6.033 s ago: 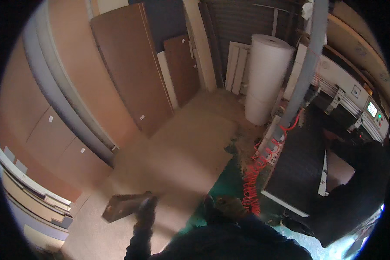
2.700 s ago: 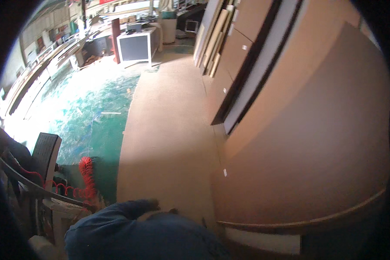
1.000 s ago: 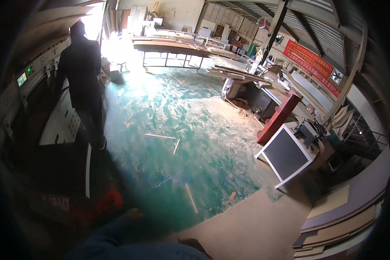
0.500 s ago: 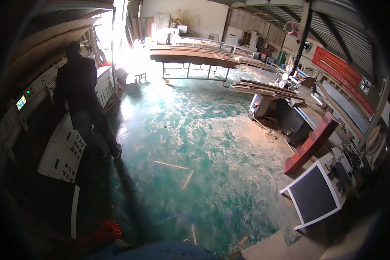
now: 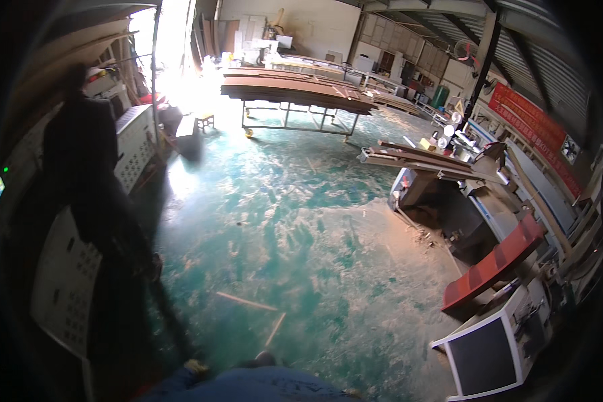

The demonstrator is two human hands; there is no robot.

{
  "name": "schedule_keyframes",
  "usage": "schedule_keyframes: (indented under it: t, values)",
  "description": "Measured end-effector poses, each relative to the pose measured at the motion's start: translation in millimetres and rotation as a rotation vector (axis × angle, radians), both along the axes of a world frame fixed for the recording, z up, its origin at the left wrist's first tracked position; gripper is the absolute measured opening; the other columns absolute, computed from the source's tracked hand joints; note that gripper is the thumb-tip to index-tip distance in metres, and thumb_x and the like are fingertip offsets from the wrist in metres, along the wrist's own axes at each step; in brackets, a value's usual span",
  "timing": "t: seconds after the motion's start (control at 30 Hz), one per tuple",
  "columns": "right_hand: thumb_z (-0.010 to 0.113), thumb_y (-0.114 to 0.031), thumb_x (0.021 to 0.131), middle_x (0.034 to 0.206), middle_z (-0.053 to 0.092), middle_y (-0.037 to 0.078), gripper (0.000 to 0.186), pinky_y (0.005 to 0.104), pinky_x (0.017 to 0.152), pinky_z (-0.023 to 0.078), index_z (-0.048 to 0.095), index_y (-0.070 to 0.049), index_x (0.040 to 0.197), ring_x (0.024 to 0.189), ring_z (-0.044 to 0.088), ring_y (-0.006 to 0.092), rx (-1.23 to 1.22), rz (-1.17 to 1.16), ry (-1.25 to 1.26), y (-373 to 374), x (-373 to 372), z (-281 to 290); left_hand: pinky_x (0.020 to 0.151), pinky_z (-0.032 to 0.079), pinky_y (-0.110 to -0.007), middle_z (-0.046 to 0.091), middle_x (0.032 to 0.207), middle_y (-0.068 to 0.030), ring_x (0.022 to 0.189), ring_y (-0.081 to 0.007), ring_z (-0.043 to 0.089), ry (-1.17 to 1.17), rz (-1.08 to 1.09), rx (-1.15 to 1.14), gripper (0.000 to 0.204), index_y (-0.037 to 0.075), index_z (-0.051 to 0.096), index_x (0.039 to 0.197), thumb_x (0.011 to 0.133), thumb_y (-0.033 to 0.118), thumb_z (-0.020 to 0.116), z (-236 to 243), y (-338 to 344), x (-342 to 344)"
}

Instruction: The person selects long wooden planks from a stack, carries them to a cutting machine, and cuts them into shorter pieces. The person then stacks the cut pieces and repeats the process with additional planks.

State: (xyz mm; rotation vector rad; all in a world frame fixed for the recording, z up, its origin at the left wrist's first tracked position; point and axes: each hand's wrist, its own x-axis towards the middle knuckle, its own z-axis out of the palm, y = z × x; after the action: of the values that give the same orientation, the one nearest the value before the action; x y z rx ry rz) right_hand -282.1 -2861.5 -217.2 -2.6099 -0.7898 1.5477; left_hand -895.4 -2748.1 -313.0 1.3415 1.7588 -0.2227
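Low in the picture, a small yellowish patch that looks like my left hand (image 5: 195, 367) hangs beside my blue clothing (image 5: 268, 383). Its fingers are too small and dim to make out, and no held thing shows. A sliver of what seems to be my right hand (image 5: 354, 391) appears at the lower edge, mostly hidden. The toe of my shoe (image 5: 265, 358) rests on the green floor (image 5: 301, 268), just short of two thin wood strips (image 5: 246, 301). Neither hand touches anything that I can see.
A person (image 5: 80, 147) in dark clothes stands at the left by white perforated cabinets (image 5: 67, 288). Ahead, a wheeled rack (image 5: 295, 90) bears stacked brown boards. At the right are a red curved piece (image 5: 496, 264), a white-framed dark panel (image 5: 486, 358) and a machine with sawdust around it.
My view has moved forward, so the rack and the floor strips look nearer. The person at the left now appears larger and farther left. The red coiled hose has nearly left the picture.
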Motion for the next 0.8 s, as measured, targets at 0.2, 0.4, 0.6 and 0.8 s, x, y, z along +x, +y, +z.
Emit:
schedule_keyframes:
  t: [0.2,0.4,0.6,0.8]
  values:
    - [0.068,-0.020,0.100,0.098,0.067,0.011,0.023,0.0344,0.080,0.049,0.068,0.001,0.110,0.086,0.061,0.0203,0.037,-0.049,0.037,136,20,-10,0.101,0.055,-0.044,0.076,0.120,-0.0211,0.115,-0.0350,0.072,-0.102,0.102,0.201,0.059,0.002,0.077,0.122,0.087,0.049,0.072,53,321,92]
    - [0.071,-0.020,0.097,0.102,0.070,0.013,0.028,0.0359,0.083,0.051,0.069,0.002,0.114,0.090,0.064,0.0219,-0.003,-0.041,0.045,296,88,-48,0.103,0.055,-0.043,0.075,0.121,-0.0225,0.116,-0.0359,0.072,-0.194,0.093,0.315,0.062,0.002,0.076,0.123,0.087,0.052,0.072,42,509,180]
    - [0.073,-0.020,0.095,0.106,0.073,0.015,0.033,0.0373,0.085,0.054,0.069,0.004,0.118,0.094,0.068,0.0235,-0.083,0.137,-0.044,500,210,-59,0.096,0.057,-0.040,0.080,0.109,-0.0175,0.103,-0.0273,0.076,-0.050,0.159,-0.169,0.070,0.002,0.075,0.127,0.089,0.060,0.074,33,544,202]
    - [0.077,-0.022,0.091,0.100,0.075,0.014,0.038,0.0382,0.083,0.056,0.071,0.004,0.117,0.091,0.071,0.0235,0.385,-0.169,-0.159,792,319,-38,0.091,0.058,-0.042,0.080,0.104,-0.0175,0.100,-0.0290,0.076,-0.013,0.342,-0.167,0.059,0.004,0.081,0.111,0.088,0.058,0.073,30,591,204]
